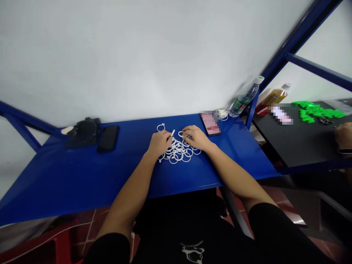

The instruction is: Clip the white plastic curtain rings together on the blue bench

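Observation:
A loose pile of white plastic rings (176,153), some with a small knob on the rim, lies on the blue table (129,172). At the pile's left side, my left hand (160,143) is closed, pinching a white piece seen edge-on that looks like one of these rings (173,133). My right hand (196,136) rests over the right part of the pile, its fingers curled onto another white ring (180,134). A single ring (161,127) lies apart, just behind my left hand. My fingers hide part of the pile.
To the left are a dark phone-like slab (108,138) and a crumpled black bag (85,131). A lit phone (210,123), a white cable (222,114) and a water bottle (246,97) stand at the back right. Green pieces (316,111) and another person's hand (344,134) are at the neighbouring black table.

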